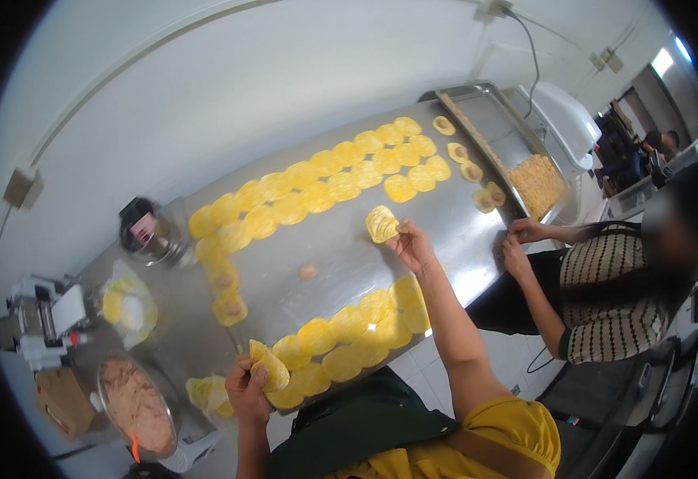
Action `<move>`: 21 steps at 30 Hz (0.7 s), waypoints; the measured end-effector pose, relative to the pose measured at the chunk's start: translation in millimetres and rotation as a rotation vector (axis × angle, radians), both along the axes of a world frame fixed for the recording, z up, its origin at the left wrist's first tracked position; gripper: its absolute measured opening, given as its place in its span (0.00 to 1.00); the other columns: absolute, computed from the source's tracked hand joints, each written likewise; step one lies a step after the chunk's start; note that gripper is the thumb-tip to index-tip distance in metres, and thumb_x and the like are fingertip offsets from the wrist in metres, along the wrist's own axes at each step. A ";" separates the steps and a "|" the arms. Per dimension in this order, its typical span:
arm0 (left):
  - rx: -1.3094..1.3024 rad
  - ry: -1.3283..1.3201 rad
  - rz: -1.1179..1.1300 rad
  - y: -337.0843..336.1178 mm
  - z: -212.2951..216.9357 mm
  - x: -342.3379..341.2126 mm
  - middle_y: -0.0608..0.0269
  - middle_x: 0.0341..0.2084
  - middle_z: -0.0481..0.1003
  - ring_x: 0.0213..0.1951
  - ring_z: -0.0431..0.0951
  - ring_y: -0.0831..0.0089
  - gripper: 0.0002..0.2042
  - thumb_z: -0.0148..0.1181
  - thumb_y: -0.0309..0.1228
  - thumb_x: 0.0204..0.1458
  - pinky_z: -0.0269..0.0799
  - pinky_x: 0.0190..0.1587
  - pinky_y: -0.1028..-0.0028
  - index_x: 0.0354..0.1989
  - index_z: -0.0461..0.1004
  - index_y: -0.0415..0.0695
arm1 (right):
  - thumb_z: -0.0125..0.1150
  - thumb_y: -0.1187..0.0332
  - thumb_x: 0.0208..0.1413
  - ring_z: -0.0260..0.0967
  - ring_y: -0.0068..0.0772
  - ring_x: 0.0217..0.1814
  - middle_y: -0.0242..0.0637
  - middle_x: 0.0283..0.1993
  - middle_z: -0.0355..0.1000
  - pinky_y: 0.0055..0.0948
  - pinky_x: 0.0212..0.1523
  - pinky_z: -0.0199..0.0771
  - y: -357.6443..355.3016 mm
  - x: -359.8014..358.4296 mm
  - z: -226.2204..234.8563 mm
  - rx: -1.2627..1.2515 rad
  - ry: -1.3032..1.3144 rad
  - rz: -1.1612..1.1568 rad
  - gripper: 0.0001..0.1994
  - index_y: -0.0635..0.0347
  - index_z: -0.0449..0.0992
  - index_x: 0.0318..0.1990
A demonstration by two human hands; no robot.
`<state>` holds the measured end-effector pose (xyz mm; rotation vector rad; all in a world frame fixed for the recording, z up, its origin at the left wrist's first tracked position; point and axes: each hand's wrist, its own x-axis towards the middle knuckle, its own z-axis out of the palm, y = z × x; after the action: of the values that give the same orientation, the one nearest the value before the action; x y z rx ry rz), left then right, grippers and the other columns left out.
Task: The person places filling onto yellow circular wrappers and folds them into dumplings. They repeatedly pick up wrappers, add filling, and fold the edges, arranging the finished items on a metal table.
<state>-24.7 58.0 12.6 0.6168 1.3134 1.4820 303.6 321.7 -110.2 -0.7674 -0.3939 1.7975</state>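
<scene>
My right hand (413,246) is stretched out over the steel table (452,219), fingertips pinching the edge of one round yellow dough wrapper (381,223) and holding it just above the bare metal. My left hand (247,389) sits at the table's near edge, fingers curled around a small stack of wrappers (270,367), thumb pressed on top.

Using the table as the landmark: along its near edge runs a row of overlapping flat wrappers (349,339), from right beside my left hand up toward my right forearm. Along the far edge lies a longer double row of wrappers (325,180). Down the left end, a few wrappers already carry a dab of filling (227,306), and one lone lump of filling (308,271) sits on bare steel in the middle. A few more filled ones (470,171) lie near the right end.

Off the table's left end stands a bowl of brownish filling (135,405), with a pile of wrappers (129,303) beyond it. At the right end rests a metal tray (496,120) with yellow pieces heaped in its near corner. Another person (612,287) in a patterned top stands at the right end, both hands on the table's edge.
</scene>
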 end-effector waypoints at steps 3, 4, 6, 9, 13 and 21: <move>-0.013 0.029 -0.035 35.3 -9.7 29.2 0.66 0.32 0.68 0.38 0.67 0.77 0.04 0.57 0.20 0.46 0.60 0.47 0.77 0.32 0.72 0.37 | 0.46 0.78 0.51 0.73 0.34 0.42 0.38 0.38 0.69 0.33 0.44 0.80 47.3 51.6 4.2 0.021 -0.054 -0.131 0.04 0.60 0.66 0.33; -0.022 0.053 -0.046 42.0 -13.5 37.3 0.66 0.32 0.68 0.38 0.67 0.77 0.04 0.57 0.20 0.46 0.60 0.47 0.77 0.32 0.72 0.37 | 0.46 0.78 0.50 0.73 0.32 0.41 0.37 0.37 0.68 0.32 0.43 0.80 63.9 63.6 11.2 0.029 -0.084 -0.160 0.04 0.60 0.65 0.33; -0.029 0.061 -0.062 53.9 -18.6 51.1 0.66 0.34 0.69 0.40 0.69 0.76 0.07 0.57 0.22 0.48 0.63 0.48 0.75 0.35 0.73 0.37 | 0.46 0.78 0.50 0.71 0.29 0.39 0.34 0.36 0.68 0.30 0.41 0.79 99.5 90.8 6.1 0.086 -0.124 -0.186 0.05 0.58 0.66 0.34; -0.056 0.067 -0.017 66.9 -20.3 69.5 0.65 0.34 0.68 0.38 0.67 0.76 0.06 0.57 0.22 0.47 0.61 0.47 0.76 0.34 0.72 0.37 | 0.48 0.78 0.48 0.68 0.25 0.37 0.29 0.35 0.66 0.26 0.37 0.75 144.2 118.3 -14.7 0.180 -0.139 -0.156 0.08 0.55 0.67 0.36; -0.137 0.142 -0.024 75.1 -8.8 73.8 0.65 0.34 0.67 0.38 0.66 0.76 0.07 0.58 0.21 0.46 0.59 0.47 0.77 0.34 0.72 0.36 | 0.55 0.75 0.51 0.67 0.23 0.39 0.26 0.38 0.68 0.26 0.38 0.67 138.7 105.1 6.5 0.166 -0.252 -0.063 0.08 0.51 0.68 0.37; -0.163 0.138 0.157 60.6 -10.6 62.2 0.66 0.33 0.68 0.39 0.67 0.77 0.06 0.56 0.21 0.48 0.60 0.47 0.77 0.34 0.72 0.36 | 0.56 0.81 0.52 0.70 0.21 0.33 0.28 0.35 0.73 0.21 0.33 0.70 65.5 125.8 9.7 -0.005 -0.597 -0.047 0.13 0.55 0.67 0.43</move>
<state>37.5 118.6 1.9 0.5269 1.6038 1.4597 429.4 387.2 -100.5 -1.3054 -0.7517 1.4989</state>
